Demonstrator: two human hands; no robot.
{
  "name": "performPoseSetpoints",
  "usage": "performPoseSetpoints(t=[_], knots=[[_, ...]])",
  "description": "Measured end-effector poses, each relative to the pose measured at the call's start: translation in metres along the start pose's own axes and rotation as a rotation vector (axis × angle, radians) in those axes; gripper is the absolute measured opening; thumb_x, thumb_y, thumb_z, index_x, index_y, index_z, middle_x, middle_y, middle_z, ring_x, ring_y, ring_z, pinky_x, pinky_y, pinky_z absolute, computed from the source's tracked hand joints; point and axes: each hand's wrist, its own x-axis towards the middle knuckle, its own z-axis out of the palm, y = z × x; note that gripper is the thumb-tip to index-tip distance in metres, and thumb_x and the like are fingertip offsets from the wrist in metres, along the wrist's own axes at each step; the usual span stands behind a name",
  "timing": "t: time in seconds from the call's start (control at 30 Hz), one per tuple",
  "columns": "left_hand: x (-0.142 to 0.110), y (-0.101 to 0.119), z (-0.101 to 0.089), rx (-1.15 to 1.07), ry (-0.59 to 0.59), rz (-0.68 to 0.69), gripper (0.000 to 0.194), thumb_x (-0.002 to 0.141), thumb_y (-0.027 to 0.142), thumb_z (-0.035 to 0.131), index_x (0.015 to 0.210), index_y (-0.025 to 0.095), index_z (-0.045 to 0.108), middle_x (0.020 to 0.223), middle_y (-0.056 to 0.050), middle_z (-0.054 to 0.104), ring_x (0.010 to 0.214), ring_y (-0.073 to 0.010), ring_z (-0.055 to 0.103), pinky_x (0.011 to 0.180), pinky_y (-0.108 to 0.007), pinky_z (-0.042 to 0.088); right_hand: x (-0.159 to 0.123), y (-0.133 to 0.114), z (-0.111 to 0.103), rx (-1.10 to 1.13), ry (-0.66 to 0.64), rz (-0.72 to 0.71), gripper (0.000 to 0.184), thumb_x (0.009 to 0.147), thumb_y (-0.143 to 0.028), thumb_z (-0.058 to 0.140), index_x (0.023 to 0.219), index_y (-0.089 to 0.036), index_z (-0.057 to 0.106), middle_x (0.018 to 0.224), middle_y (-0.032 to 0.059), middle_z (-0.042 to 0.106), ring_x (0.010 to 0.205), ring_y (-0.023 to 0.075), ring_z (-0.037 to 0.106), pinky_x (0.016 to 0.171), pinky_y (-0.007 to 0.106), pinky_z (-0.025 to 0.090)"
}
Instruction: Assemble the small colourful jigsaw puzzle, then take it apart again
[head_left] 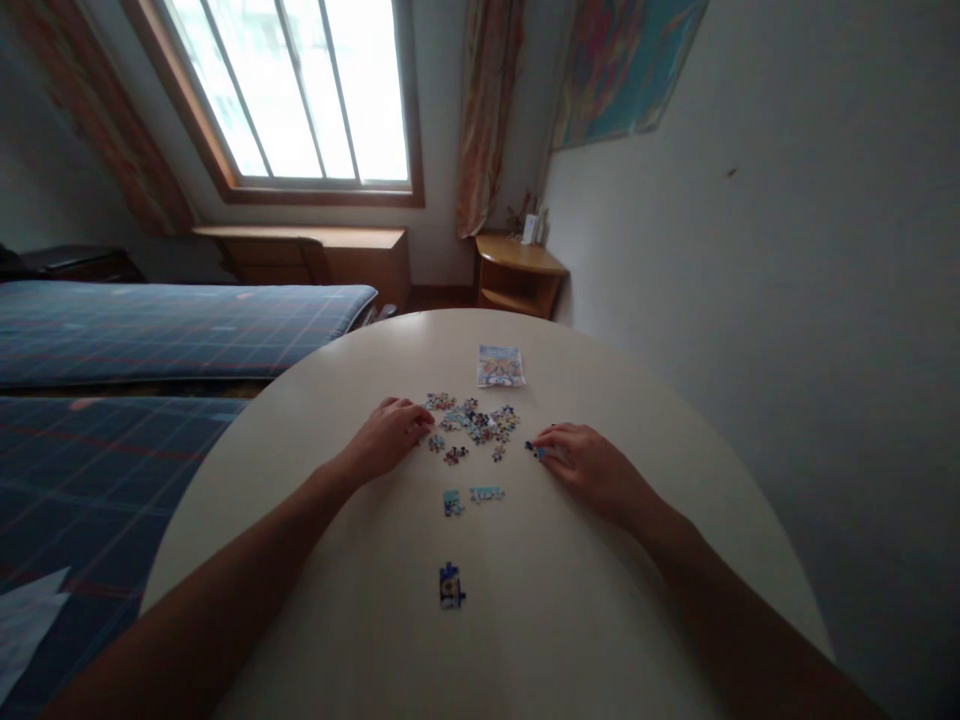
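My left hand (388,437) rests on the table, its fingers loosely bent and apart from the thumb, at the left edge of a heap of jigsaw puzzle pieces (480,422). To the heap's right, my right hand (589,462) pinches a dark and light blue puzzle piece (535,450) between thumb and fingers, low over the tabletop. Closer to me lie a joined light-blue strip of pieces (487,493) and a small blue and yellow cluster (452,502). Nearest of all is a dark blue joined block (450,587) with a yellowish middle.
The round cream table (540,620) carries a printed picture packet (501,366) behind the heap. A bed with a blue plaid cover (172,325) stands at the left. Beyond are a wooden desk (360,238), a corner shelf (521,254) and a window; a white wall (787,300) rises on the right.
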Motion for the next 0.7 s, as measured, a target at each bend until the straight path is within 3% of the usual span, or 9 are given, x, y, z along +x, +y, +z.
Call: performPoseSetpoints(t=[0.23, 0.3, 0.4, 0.57, 0.7], knots=[[-0.003, 0.001, -0.008, -0.084, 0.087, 0.024, 0.014, 0.089, 0.028, 0.057, 0.088, 0.023, 0.071, 0.094, -0.005, 0.071, 0.096, -0.024, 0.06, 0.091, -0.039, 0.046, -0.001, -0.005, -0.006, 0.003, -0.001, 0.024, 0.021, 0.083, -0.013, 0.061, 0.1, -0.02, 0.072, 0.107, 0.0063, 0.072, 0.102, 0.0215, 0.064, 0.096, 0.039, 0.047], [-0.008, 0.014, -0.014, -0.14, 0.137, 0.01, 0.013, 0.089, 0.029, 0.06, 0.089, 0.023, 0.071, 0.091, -0.003, 0.073, 0.094, -0.0225, 0.062, 0.09, -0.039, 0.046, -0.001, -0.005, -0.009, 0.003, -0.001, 0.038, 0.022, 0.081, -0.013, 0.062, 0.099, -0.02, 0.072, 0.107, 0.0067, 0.072, 0.102, 0.0216, 0.064, 0.096, 0.038, 0.046], [-0.022, 0.052, -0.019, -0.297, 0.162, -0.041, 0.009, 0.086, 0.031, 0.067, 0.087, 0.024, 0.073, 0.088, -0.002, 0.073, 0.085, -0.0196, 0.064, 0.084, -0.035, 0.048, -0.003, -0.005, -0.013, -0.006, -0.002, 0.084, 0.023, 0.079, -0.015, 0.064, 0.101, -0.02, 0.072, 0.108, 0.0074, 0.072, 0.103, 0.0225, 0.065, 0.096, 0.038, 0.047], [-0.052, 0.12, -0.006, -0.471, -0.154, 0.087, 0.003, 0.077, 0.026, 0.078, 0.079, 0.025, 0.076, 0.078, 0.001, 0.074, 0.085, -0.0185, 0.062, 0.078, -0.029, 0.047, -0.004, -0.003, -0.018, -0.033, -0.015, 0.16, 0.025, 0.079, -0.021, 0.065, 0.103, -0.02, 0.073, 0.106, 0.0083, 0.072, 0.1, 0.0241, 0.065, 0.094, 0.038, 0.047], [-0.062, 0.135, 0.008, -0.458, -0.291, 0.181, 0.005, 0.076, 0.025, 0.079, 0.08, 0.026, 0.077, 0.076, 0.002, 0.074, 0.082, -0.0172, 0.06, 0.081, -0.03, 0.044, -0.004, 0.002, -0.02, -0.032, -0.013, 0.179, 0.027, 0.078, -0.023, 0.066, 0.104, -0.02, 0.073, 0.106, 0.0086, 0.072, 0.094, 0.023, 0.066, 0.09, 0.037, 0.049]])
